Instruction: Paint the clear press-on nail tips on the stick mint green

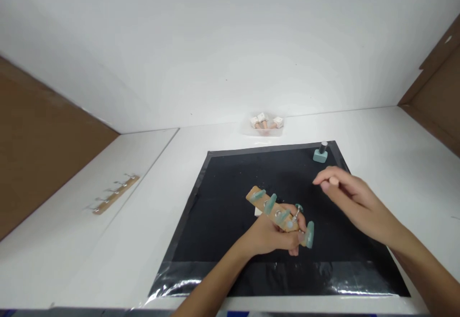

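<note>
My left hand (268, 235) is closed round a wooden nail display stand (272, 208) above the black mat. Several teal false nails (270, 203) stand on metal posts along the strip, and one teal nail (309, 234) sits by my thumb at its near end. My right hand (347, 195) is raised over the mat's right side, thumb and fingers pinched together. Whether something thin is between them is too small to tell. Beyond it stands a teal nail polish bottle (319, 155) with a black cap. A small white piece (258, 211) shows partly behind the stand.
The black mat (215, 202) covers the middle of the white table (143, 240). At the back is a clear plastic box (271, 133) with several white-cube-ended pieces. Another wooden stand (117, 195) with bare metal posts lies left. Brown panels (39, 140) flank the table.
</note>
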Tool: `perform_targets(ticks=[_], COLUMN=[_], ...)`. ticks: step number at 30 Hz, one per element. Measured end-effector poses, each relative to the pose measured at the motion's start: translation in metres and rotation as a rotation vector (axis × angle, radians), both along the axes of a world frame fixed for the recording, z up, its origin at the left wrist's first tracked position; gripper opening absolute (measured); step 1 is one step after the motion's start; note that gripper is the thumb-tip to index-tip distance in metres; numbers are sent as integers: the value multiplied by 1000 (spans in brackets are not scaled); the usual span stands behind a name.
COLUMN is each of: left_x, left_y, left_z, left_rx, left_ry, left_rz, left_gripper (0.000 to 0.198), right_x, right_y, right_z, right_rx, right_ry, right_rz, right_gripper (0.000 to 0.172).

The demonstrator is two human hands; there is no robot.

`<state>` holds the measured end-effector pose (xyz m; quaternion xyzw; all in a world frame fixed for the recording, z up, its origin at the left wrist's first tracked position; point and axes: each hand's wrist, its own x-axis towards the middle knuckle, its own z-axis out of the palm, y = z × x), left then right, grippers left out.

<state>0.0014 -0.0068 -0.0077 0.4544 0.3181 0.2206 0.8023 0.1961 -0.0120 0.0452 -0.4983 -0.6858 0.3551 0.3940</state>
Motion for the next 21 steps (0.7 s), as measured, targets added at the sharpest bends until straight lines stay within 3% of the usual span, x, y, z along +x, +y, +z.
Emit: perform_targets(ticks=[3, 7, 13, 21], left_x=[-2, -3, -4, -4], left_y=[-1, -1, -1, 1], left_z=[-3, -6, -6, -4], left_rx=[-13, -25, -37, -38], left_ry=[-51, -127, -174, -142], left_rz=[-18, -23, -42, -59], left_gripper=[44, 41, 39, 40], right_x=[-1, -2, -3, -6], right_y=[1, 5, 9, 8], right_z=[-4, -13, -19, -14], right_rx=[-60, -156, -241, -180], right_ry=[-54, 15, 85, 86], right_rz=[198, 346, 424, 395], right_gripper=[14, 19, 12, 6])
